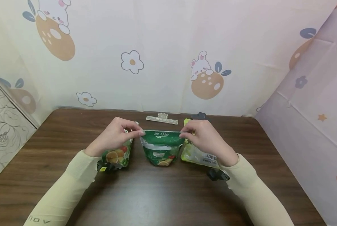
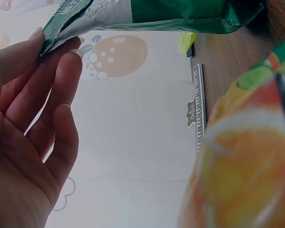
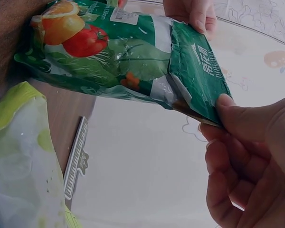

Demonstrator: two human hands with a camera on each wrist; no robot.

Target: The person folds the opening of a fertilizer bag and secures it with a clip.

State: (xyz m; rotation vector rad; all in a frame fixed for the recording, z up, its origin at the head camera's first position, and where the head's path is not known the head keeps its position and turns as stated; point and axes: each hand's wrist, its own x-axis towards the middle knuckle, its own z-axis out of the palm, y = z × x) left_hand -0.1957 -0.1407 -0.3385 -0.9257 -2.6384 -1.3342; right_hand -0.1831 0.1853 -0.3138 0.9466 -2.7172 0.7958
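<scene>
A green plastic pouch [image 1: 159,150] with fruit and vegetable pictures stands on the table between my hands, its top edge folded over toward me. At the left end of that edge, my left hand [image 1: 116,135] pinches the film between thumb and fingers. My right hand [image 1: 203,138] pinches the opposite corner the same way. In the right wrist view the pouch [image 3: 128,57] shows an orange and a tomato, and its folded flap [image 3: 199,71] is stretched between both hands. From the left wrist, the pinched corner [image 2: 61,28] and my loosely bent other fingers [image 2: 66,118] are visible.
A clear ruler-like clip [image 1: 162,118] lies behind the pouch. Another fruit-printed bag [image 1: 118,155] is at the left, partly behind my left hand. At the right lies a yellow-green and white bag [image 1: 198,155], with a dark clip [image 1: 199,115] beyond it. A patterned curtain [image 1: 162,62] hangs behind the table.
</scene>
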